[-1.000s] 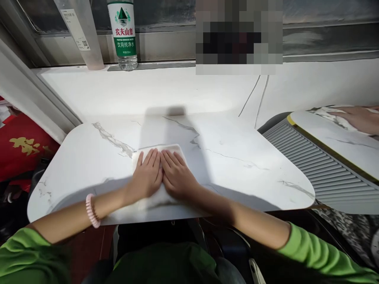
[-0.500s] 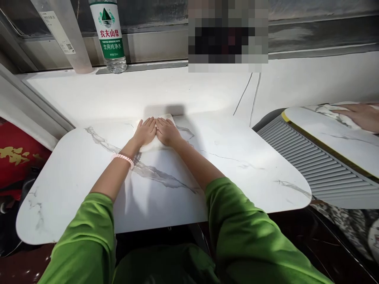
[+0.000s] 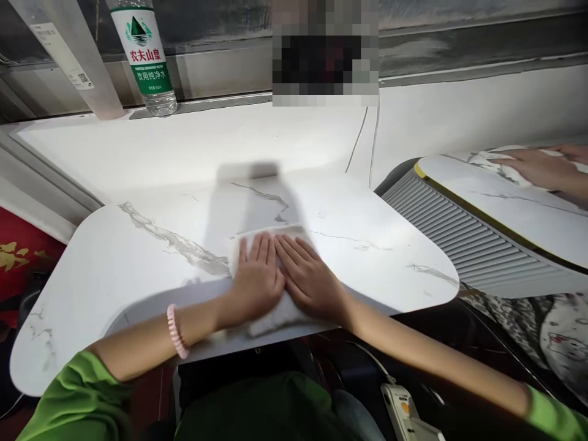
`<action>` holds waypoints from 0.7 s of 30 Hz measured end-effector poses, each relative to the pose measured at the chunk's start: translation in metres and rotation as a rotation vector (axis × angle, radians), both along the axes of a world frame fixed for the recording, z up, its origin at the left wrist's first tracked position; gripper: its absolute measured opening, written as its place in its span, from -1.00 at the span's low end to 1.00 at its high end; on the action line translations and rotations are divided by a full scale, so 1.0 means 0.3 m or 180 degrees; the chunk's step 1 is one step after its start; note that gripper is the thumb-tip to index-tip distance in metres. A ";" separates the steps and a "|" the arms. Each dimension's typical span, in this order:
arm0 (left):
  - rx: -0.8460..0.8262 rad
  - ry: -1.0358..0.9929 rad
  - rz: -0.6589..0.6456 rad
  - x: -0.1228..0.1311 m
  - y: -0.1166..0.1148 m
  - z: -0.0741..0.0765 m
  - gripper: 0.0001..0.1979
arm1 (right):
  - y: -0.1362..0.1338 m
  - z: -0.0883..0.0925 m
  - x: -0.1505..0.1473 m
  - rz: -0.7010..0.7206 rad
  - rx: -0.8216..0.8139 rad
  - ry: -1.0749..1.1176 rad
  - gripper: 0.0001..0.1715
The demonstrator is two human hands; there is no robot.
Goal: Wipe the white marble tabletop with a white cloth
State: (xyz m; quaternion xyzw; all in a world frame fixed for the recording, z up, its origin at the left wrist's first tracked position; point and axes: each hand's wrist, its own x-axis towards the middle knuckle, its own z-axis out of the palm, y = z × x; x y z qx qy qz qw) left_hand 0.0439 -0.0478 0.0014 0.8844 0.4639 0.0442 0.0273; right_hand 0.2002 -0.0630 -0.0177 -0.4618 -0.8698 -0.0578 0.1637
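A white cloth (image 3: 275,315) lies flat near the front edge of the white marbled tabletop (image 3: 138,257). My left hand (image 3: 257,278) presses flat on it with fingers stretched out, a pink coil band (image 3: 177,331) round that wrist. Beside it my right hand (image 3: 312,275) also lies flat on the cloth, fingers straight, the two hands touching at thumbs and fingertips. Much of the cloth is hidden under both palms.
A water bottle (image 3: 142,61) and a tall translucent container (image 3: 68,61) stand on the ledge behind. At right, another person's hands (image 3: 542,165) rest on a cloth on a second tabletop (image 3: 505,190). A white plug strip (image 3: 404,410) hangs below the front edge.
Both my hands and the cloth have slid from the back of the tabletop towards me and slightly right. My elbows have spread apart. The view has shifted a little.
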 end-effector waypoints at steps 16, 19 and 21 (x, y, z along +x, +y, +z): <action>-0.0262 -0.0153 0.0124 0.199 0.483 0.007 -0.40 | 0.504 -0.001 0.157 -0.0568 -0.0371 -0.0021 -0.30; -0.0265 -0.0194 0.0278 0.208 0.595 0.009 -0.41 | 0.628 0.004 0.155 -0.0525 -0.0338 0.0114 -0.31; -0.0261 -0.0210 0.0355 0.210 0.629 0.010 -0.41 | 0.670 0.000 0.158 -0.0459 -0.0300 0.0209 -0.32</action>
